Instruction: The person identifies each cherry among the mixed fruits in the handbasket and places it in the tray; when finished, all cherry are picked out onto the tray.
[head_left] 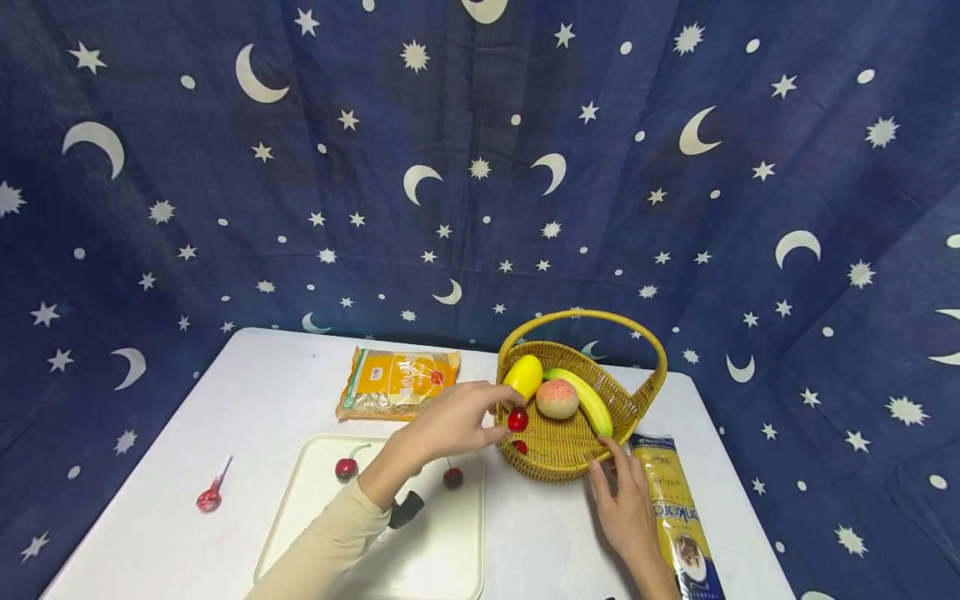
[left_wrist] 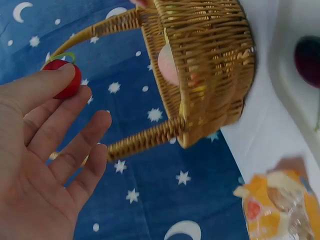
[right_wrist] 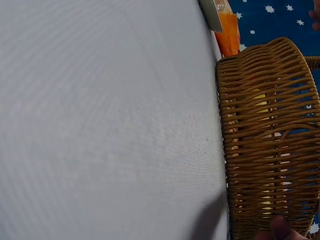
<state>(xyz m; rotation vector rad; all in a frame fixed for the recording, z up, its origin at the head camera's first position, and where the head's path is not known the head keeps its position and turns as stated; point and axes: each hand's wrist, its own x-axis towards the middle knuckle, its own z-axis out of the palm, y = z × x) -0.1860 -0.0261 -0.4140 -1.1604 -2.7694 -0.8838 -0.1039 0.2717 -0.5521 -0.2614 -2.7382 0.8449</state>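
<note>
My left hand pinches a red cherry between thumb and fingertips over the left side of a wicker basket. Its green stem shows in the left wrist view, where the other fingers are spread. Inside the basket lie a yellow oval fruit, a peach, a banana and another cherry by the left wall. At the basket's front right rim, my right hand holds the edge, thumb against the outer weave.
Two dark cherries, one on the left and one on the right, lie on a cream tray. A lollipop lies far left, an orange food packet behind the tray. A gold-and-blue packet lies beside my right hand.
</note>
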